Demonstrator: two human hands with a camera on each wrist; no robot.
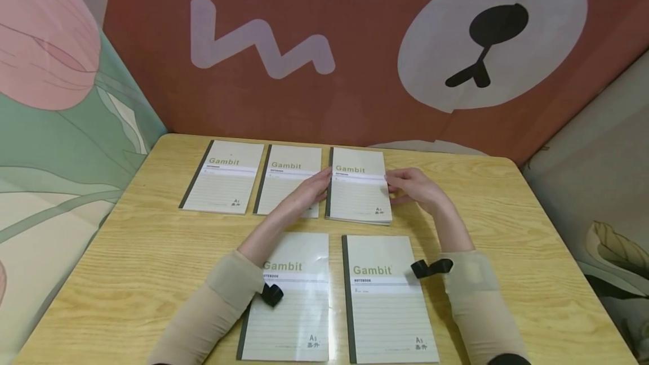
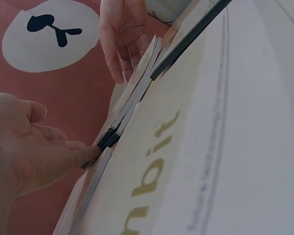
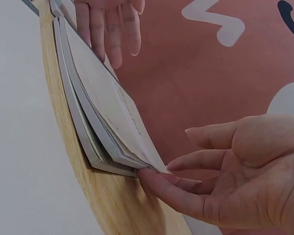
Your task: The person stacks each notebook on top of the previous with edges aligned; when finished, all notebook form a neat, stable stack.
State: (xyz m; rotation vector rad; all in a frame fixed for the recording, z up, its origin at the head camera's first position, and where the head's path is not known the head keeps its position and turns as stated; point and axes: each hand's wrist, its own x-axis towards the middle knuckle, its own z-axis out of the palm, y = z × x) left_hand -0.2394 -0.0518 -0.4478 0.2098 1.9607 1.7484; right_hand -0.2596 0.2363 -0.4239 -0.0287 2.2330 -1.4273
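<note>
Two stacked white notebooks with black spines lie at the back right of the notebook group, the upper notebook (image 1: 359,190) covering most of the lower one. My left hand (image 1: 310,190) touches their spine side with its fingers extended, its forearm passing over the neighbouring notebook (image 1: 294,162). On the opposite side, my right hand (image 1: 413,187) has its fingertips against the right edge. The right wrist view shows the stacked pages (image 3: 103,132) slightly fanned, with a finger of the right hand (image 3: 235,181) touching near the corner. Neither hand visibly pinches a notebook.
Another notebook (image 1: 223,179) lies at the back left. Two more, a front left notebook (image 1: 294,314) and a front right notebook (image 1: 390,320), lie nearer, partly under the forearms. The wooden table (image 1: 127,275) meets a red printed wall (image 1: 355,106) behind.
</note>
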